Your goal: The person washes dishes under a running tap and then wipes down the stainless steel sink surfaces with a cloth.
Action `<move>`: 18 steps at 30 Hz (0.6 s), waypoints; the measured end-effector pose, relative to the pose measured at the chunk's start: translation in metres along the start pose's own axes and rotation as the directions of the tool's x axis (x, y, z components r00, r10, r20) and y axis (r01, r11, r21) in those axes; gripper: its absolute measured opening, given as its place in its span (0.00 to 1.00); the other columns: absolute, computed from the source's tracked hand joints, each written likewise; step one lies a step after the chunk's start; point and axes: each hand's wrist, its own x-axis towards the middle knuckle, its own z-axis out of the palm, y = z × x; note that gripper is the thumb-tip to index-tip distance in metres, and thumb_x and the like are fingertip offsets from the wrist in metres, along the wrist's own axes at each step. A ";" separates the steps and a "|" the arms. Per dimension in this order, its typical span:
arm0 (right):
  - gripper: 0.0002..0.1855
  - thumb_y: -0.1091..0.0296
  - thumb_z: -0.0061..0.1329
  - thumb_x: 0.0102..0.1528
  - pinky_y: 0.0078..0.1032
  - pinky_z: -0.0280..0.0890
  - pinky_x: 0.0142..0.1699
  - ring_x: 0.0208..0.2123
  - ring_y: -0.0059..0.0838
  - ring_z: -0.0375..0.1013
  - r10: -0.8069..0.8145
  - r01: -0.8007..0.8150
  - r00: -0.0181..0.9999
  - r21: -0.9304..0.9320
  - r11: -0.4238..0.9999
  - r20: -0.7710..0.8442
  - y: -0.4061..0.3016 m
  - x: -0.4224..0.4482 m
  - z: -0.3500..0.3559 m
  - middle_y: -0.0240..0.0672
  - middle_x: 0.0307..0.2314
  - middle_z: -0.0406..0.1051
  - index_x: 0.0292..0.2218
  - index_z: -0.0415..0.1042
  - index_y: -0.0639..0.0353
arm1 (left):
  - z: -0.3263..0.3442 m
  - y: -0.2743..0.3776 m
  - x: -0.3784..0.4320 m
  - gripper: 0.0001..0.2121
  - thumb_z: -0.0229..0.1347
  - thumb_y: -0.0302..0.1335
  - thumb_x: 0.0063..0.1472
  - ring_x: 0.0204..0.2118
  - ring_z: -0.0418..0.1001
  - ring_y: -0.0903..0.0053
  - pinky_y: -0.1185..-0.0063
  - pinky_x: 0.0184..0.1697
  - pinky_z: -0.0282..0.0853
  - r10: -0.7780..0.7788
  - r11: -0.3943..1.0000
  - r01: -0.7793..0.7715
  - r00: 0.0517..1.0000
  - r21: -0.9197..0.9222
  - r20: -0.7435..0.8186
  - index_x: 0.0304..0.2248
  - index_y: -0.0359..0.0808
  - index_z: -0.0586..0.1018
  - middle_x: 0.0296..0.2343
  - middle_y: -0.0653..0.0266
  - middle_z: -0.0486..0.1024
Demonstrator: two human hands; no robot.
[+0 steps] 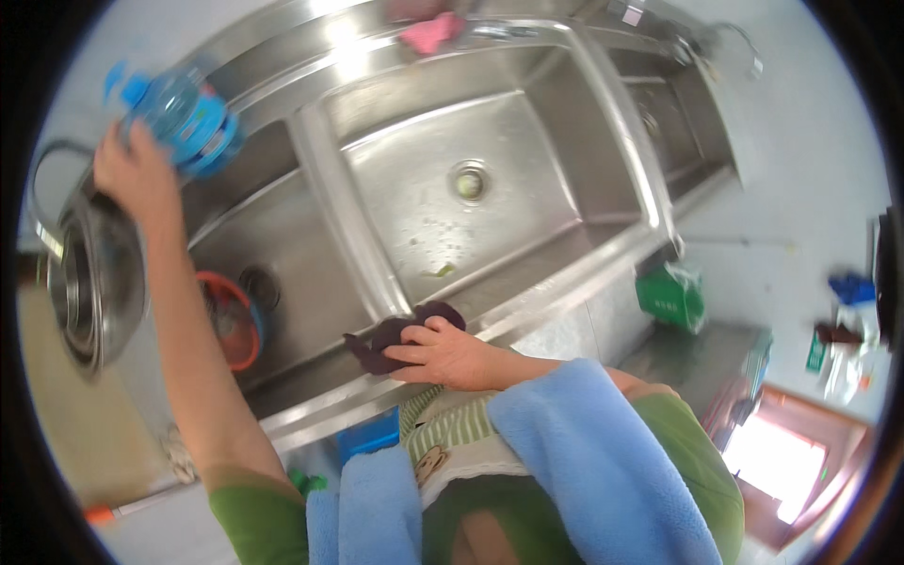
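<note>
My left hand (138, 173) is raised at the upper left, beside a clear bottle (185, 120) of blue liquid with a blue pump top. Its fingers meet the bottle's near side, but blur hides whether they grip it. The bottle leans over the back corner of the left sink basin (282, 212). My right hand (452, 353) holds a dark purple cloth (385, 342) against the front rim, where the divider between the basins ends. In the middle steel basin (431, 169), wet drops and a green scrap (445, 270) lie near the front, and pale bits sit in the drain (469, 182).
An orange-rimmed bowl or basket (244, 357) stands in the left basin. Stacked metal pans (88, 282) are at the far left. A pink cloth (432, 32) lies on the back ledge. To the right are another basin (671, 127) and a green bin (669, 295).
</note>
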 end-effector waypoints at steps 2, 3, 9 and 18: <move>0.24 0.72 0.49 0.48 0.35 0.56 0.49 0.51 0.34 0.61 0.045 -0.046 0.998 -0.016 0.999 -0.055 -0.002 -0.030 -0.007 0.31 0.53 0.63 0.48 0.72 0.45 | -0.032 0.029 -0.030 0.18 0.51 0.32 0.64 0.51 0.67 0.56 0.66 0.54 0.62 -0.116 0.975 0.137 0.986 -0.177 0.124 0.48 0.26 0.75 0.47 0.44 0.70; 0.23 0.72 0.48 0.48 0.34 0.56 0.49 0.51 0.33 0.62 0.051 -0.053 0.995 -0.024 0.998 -0.081 -0.002 -0.047 -0.010 0.31 0.53 0.63 0.47 0.71 0.45 | -0.041 0.036 -0.052 0.19 0.50 0.33 0.65 0.56 0.63 0.56 0.66 0.58 0.58 -0.122 0.977 0.145 0.982 -0.158 0.147 0.50 0.28 0.74 0.51 0.44 0.67; 0.20 0.68 0.52 0.43 0.37 0.57 0.47 0.48 0.34 0.64 0.394 -0.452 0.879 -0.207 0.868 -0.268 0.044 -0.181 -0.024 0.26 0.50 0.67 0.41 0.75 0.41 | -0.103 0.116 -0.166 0.16 0.46 0.26 0.67 0.60 0.58 0.57 0.67 0.60 0.55 -0.112 0.930 0.273 0.848 -0.247 0.517 0.52 0.30 0.71 0.56 0.46 0.61; 0.29 0.67 0.59 0.36 0.41 0.57 0.52 0.50 0.39 0.63 0.580 -0.805 0.559 -0.218 0.552 -0.592 0.156 -0.373 -0.097 0.29 0.50 0.67 0.44 0.74 0.40 | -0.135 0.242 -0.249 0.20 0.49 0.25 0.65 0.61 0.55 0.50 0.63 0.63 0.51 -0.218 0.948 0.317 0.701 -0.023 0.680 0.54 0.27 0.66 0.58 0.41 0.55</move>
